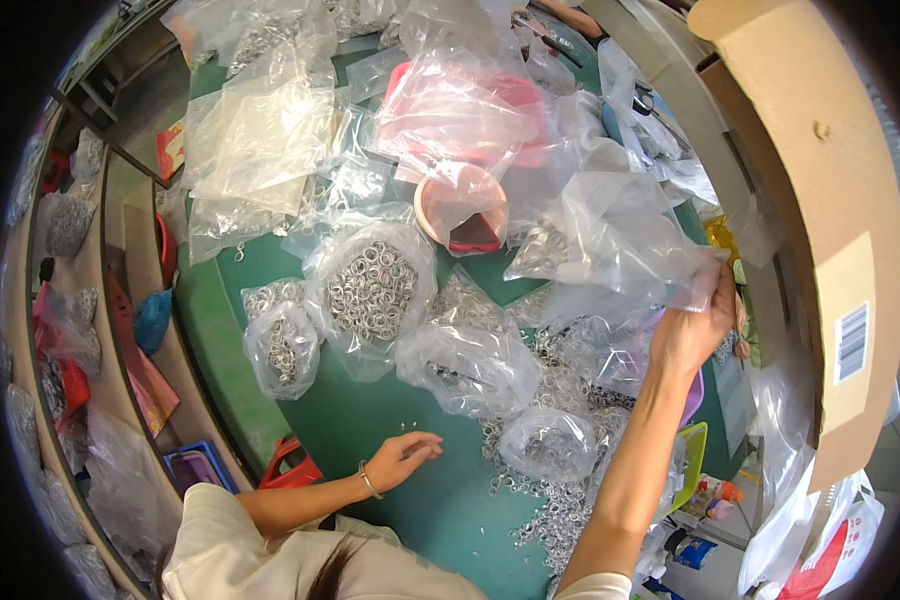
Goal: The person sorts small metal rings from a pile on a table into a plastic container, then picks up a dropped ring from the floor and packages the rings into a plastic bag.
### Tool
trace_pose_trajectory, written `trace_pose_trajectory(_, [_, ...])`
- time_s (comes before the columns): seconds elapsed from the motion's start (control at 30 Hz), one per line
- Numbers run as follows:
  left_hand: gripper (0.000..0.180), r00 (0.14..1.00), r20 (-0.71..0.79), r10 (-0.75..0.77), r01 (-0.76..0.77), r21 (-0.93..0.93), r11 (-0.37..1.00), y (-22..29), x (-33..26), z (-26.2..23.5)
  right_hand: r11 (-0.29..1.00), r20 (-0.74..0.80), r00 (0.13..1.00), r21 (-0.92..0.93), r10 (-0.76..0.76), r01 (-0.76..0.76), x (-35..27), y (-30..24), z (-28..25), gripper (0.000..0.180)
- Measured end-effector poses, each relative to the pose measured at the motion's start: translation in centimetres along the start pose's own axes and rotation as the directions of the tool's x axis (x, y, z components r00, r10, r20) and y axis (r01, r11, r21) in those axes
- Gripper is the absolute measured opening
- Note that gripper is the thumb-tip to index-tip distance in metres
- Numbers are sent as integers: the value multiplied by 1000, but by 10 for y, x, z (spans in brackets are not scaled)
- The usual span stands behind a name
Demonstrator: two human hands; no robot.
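Observation:
My right hand (695, 320) reaches out to the right side of the table, its fingers closed on the edge of a clear plastic bag (620, 215). The bag hangs to the left of the hand, and small metal parts show at its lower left corner. Low over the green tabletop (365, 415), my left hand (407, 458) has its fingers loosely stretched out, and no held thing shows. Loose metal rings (555, 520) lie heaped between my two arms. Opened bags of rings (370, 290) stand beyond my left hand.
A pink round tub (430, 205) and a bag-covered red basket (525, 100) stand farther back. Flat clear bags (260, 140) lie at the far left. A large cardboard box (840, 230) rises on the right; shelves (115, 300) line the left. Another person's hand (575, 18) shows at the back.

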State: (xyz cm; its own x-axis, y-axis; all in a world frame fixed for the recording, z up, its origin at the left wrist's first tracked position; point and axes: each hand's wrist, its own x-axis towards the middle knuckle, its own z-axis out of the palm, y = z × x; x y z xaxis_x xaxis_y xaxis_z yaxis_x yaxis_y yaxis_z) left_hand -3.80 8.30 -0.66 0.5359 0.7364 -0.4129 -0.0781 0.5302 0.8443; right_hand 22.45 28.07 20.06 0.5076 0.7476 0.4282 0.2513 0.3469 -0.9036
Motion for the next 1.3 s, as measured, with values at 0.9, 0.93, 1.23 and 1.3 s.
trace_pose_trajectory(0.9, [71, 978, 189, 90, -10, -390, 921, -38, -127, 65, 862, -165, 918, -317, 359, -395, -372, -75, -237, 31])
trace_pose_trajectory(0.93, [73, 983, 157, 100, -43, -331, 943, -46, -123, 63, 850, -113, 939, -400, 324, -342, -380, -67, -242, 29])
trace_pose_trajectory(1.23, [65, 969, 136, -206, 223, -123, 967, -95, -82, 23, 629, 151, 853, -740, 499, -237, -440, -14, -253, 20])
trace_pose_trajectory(1.3, [63, 972, 168, -162, 161, 19, 987, -106, -77, 12, 531, 86, 825, -801, 558, -276, -453, -11, -253, 27])
